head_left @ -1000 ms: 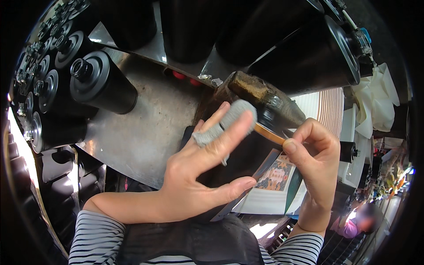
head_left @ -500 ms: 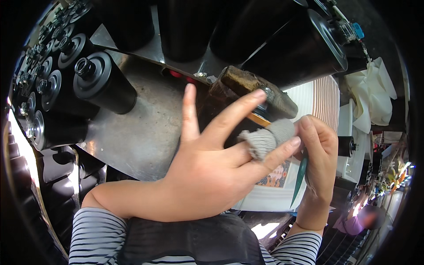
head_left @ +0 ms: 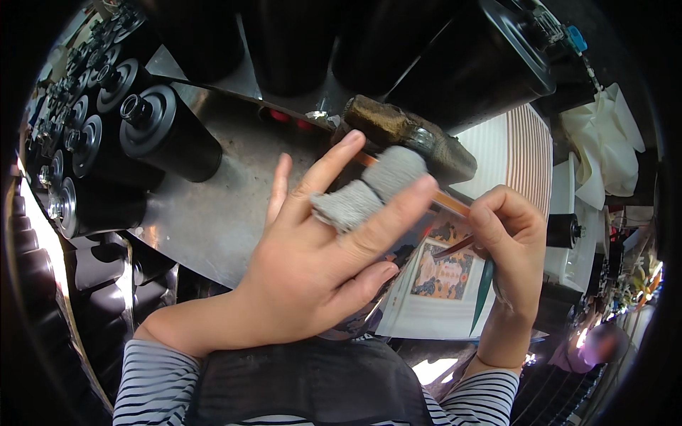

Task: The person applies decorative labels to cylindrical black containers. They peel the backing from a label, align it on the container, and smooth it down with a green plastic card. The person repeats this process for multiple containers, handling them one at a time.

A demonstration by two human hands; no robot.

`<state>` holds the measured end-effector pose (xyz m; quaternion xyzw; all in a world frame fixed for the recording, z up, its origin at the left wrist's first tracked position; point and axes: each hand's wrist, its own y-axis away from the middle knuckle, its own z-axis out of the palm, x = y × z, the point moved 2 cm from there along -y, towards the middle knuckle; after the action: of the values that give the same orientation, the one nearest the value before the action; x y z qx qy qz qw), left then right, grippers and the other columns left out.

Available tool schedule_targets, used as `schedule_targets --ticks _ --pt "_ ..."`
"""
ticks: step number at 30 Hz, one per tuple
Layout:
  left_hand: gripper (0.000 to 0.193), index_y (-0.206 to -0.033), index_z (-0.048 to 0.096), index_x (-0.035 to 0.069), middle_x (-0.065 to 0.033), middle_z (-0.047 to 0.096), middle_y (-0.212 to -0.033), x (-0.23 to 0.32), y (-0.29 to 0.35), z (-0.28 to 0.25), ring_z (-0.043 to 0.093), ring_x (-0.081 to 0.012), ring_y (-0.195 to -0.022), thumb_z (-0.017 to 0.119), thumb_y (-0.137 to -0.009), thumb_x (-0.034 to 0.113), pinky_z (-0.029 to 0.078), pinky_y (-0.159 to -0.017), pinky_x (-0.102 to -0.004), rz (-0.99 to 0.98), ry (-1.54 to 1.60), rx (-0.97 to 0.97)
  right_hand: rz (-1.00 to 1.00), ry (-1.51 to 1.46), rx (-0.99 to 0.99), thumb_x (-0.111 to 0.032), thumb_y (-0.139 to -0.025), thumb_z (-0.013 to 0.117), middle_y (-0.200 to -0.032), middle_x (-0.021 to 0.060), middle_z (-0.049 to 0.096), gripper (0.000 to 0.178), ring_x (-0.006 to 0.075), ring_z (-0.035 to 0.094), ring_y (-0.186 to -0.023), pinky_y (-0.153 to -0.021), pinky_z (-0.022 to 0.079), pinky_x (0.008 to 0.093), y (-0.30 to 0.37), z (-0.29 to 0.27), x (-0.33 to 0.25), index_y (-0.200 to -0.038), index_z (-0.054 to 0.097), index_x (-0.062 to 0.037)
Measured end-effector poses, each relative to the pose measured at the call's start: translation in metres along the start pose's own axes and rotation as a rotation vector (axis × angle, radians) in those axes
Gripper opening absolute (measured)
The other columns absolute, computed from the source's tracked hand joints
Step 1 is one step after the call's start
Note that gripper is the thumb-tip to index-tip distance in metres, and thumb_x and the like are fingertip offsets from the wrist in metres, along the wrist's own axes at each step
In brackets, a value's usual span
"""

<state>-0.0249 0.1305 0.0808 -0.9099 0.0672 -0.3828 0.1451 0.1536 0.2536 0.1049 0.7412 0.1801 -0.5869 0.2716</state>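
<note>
My left hand (head_left: 291,263) is spread, palm down, over the work surface and grips nothing. A grey ribbed knit sleeve (head_left: 398,174) covers its middle finger. To its right, my right hand (head_left: 515,234) is closed in a pinch on thin material; a green pointed strip (head_left: 483,295) hangs below the fingers. A dark red pointed piece (head_left: 455,247) sticks out to their left. An orange-brown strip (head_left: 451,202) runs from behind the left fingers to the right fingertips; whether it is pinched I cannot tell. Beneath lies a white sheet with a printed picture (head_left: 444,270).
A worn, dark block-shaped piece (head_left: 419,138) lies just beyond the left hand. Large black cylinders (head_left: 469,78) line the back, and black bottle-shaped canisters (head_left: 170,131) stand left on the metal table (head_left: 213,227). White cloth (head_left: 604,149) hangs right. Another person (head_left: 582,351) is at far right.
My left hand has moved left, away from the right fingers, with its thumb lower. The orange strip and printed picture show more. The right hand stays nearly in place, still pinched.
</note>
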Motion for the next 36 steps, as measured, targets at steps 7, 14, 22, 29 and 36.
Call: schedule_targets --ticks 7,14,22,29,36 --pt "0.055 -0.129 0.054 0.020 -0.0044 0.060 -0.118 0.020 -0.020 0.009 0.033 -0.0313 -0.133 0.061 -0.076 0.008 0.007 -0.103 -0.0660 0.116 -0.236 -0.086 0.034 0.019 0.037 -0.014 -0.088 0.063 -0.070 0.0009 0.059 0.018 0.0034 0.046 -0.057 -0.052 0.036 0.0170 0.002 -0.008 0.002 -0.082 0.064 0.0026" --pt "0.112 -0.147 0.005 -0.001 -0.0257 0.020 -0.145 0.001 0.011 0.017 0.027 -0.0354 -0.134 0.077 -0.070 0.039 0.021 -0.109 -0.0401 -0.330 0.417 -0.018 -0.037 0.052 0.020 -0.011 -0.085 0.067 -0.068 -0.0001 0.059 0.013 0.0031 0.052 -0.060 -0.055 0.041 0.0157 0.002 0.003 0.000 -0.082 0.063 0.0015" --pt "0.056 -0.133 0.050 0.012 -0.0135 0.051 -0.132 0.013 0.000 0.003 0.029 -0.0360 -0.135 0.059 -0.078 0.013 0.015 -0.105 -0.0600 -0.004 -0.190 -0.007 -0.022 0.052 0.052 -0.015 -0.087 0.065 -0.069 -0.0003 0.060 0.017 0.0019 0.051 -0.060 -0.054 0.041 0.0157 0.006 -0.006 0.009 -0.082 0.062 0.0008" --pt "0.059 -0.132 0.053 0.020 -0.0067 0.058 -0.121 0.024 -0.013 0.007 0.028 -0.0323 -0.136 0.061 -0.074 0.009 0.007 -0.104 -0.0658 0.114 -0.222 -0.095 -0.046 0.021 0.048 -0.019 -0.092 0.058 -0.070 -0.0009 0.059 0.023 0.0020 0.046 -0.059 -0.055 0.037 0.0157 0.007 -0.012 0.009 -0.083 0.064 0.0006" --pt "0.107 -0.147 0.005 0.000 -0.0314 0.025 -0.138 -0.008 0.017 0.027 0.025 -0.0385 -0.133 0.074 -0.074 0.036 0.025 -0.106 -0.0439 -0.338 0.655 0.043 -0.090 0.071 0.047 -0.011 -0.085 0.067 -0.069 -0.0015 0.058 0.012 0.0014 0.048 -0.060 -0.055 0.038 0.0152 0.007 0.003 -0.005 -0.081 0.062 -0.0003"
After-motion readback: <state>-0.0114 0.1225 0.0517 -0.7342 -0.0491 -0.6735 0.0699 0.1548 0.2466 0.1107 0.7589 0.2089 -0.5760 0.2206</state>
